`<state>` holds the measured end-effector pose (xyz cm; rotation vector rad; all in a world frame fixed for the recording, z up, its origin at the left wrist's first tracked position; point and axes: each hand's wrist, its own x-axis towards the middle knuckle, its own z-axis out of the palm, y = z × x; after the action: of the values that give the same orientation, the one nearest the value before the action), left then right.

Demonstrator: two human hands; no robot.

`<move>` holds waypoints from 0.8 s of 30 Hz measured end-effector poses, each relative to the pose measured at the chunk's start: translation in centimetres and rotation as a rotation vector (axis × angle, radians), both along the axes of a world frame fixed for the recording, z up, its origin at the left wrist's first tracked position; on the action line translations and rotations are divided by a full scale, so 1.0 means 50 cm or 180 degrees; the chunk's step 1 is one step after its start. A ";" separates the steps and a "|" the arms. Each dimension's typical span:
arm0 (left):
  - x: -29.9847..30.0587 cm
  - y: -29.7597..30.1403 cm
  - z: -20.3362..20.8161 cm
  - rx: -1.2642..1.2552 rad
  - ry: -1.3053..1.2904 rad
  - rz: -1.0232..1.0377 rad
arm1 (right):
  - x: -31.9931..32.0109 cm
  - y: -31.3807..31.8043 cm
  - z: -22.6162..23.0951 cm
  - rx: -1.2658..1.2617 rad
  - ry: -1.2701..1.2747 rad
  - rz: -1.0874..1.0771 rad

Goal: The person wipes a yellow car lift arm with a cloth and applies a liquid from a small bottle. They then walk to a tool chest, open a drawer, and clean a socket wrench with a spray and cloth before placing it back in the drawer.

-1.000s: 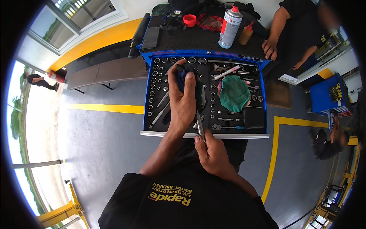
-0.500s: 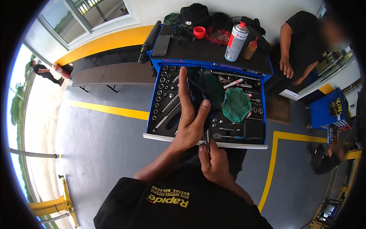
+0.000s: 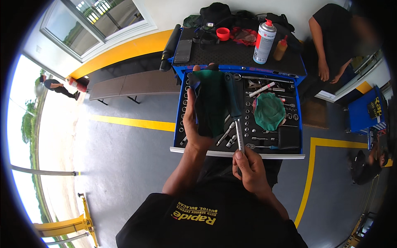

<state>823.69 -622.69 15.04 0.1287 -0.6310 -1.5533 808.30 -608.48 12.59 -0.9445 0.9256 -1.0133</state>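
Note:
A dark green and black cloth (image 3: 211, 99) lies bunched in my left hand (image 3: 193, 128), whose fingers curl behind it with the tips showing at its top. My right hand (image 3: 250, 170) grips the metal shaft of a teal-handled wrench (image 3: 234, 99), its lower end hidden in the fist. The handle points away from me, alongside the cloth's right edge. Both hands are over an open tool drawer (image 3: 244, 156) holding sockets, extension bars and a ratchet (image 3: 262, 146). A second green cloth (image 3: 269, 110) rests crumpled on the tools at the drawer's right.
On the cabinet top (image 3: 231, 56) stand a spray can (image 3: 264, 43) and an amber squeeze bottle (image 3: 280, 48), beside a red cup (image 3: 223, 34) and a phone (image 3: 182, 51). A co-worker (image 3: 328, 45) stands at the right. A bench (image 3: 136, 84) runs along the left wall.
My left hand has turned and now has the cloth facing up in its palm. The wrench's handle, hidden before, has come into sight beside the cloth. The view has shifted slightly.

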 end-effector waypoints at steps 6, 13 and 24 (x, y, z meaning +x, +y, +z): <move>-0.022 0.017 -0.034 -0.0086 -0.0604 0.0277 | 0.020 0.005 -0.018 -0.0422 0.1029 -0.0184; -0.048 0.049 -0.031 0.0444 -0.2920 0.1230 | 0.032 0.021 -0.012 -0.1048 0.2408 -0.0159; 0.037 -0.078 -0.072 0.0274 0.0231 -0.1362 | 0.025 0.027 0.026 -0.0187 0.0634 0.0338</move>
<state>825.52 -626.57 11.43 0.0001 -0.5568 -1.9897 809.57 -607.13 13.89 -1.1474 1.0035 -0.8711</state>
